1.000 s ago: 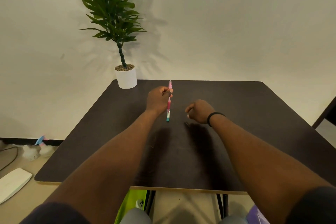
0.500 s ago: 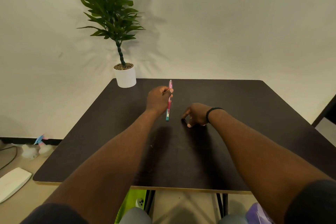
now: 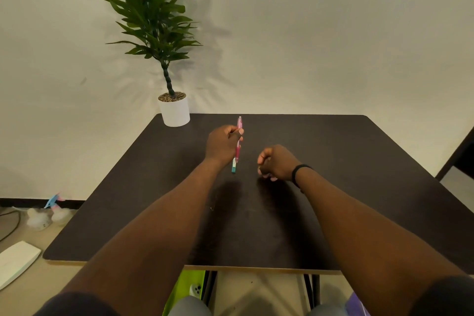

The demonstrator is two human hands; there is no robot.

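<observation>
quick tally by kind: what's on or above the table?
pen: 1, pink, gripped by the left hand
potted plant: 1, at the far-left corner of the table
hands: 2; the right hand has curled fingers
wristband: 1, black
Total: 5

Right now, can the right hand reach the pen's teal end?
Probably yes. The teal end pokes out below the left hand, which grips the pen, and only bare table lies between it and the right hand.

Dark table (image 3: 359,187), potted plant (image 3: 175,111) atop.
</observation>
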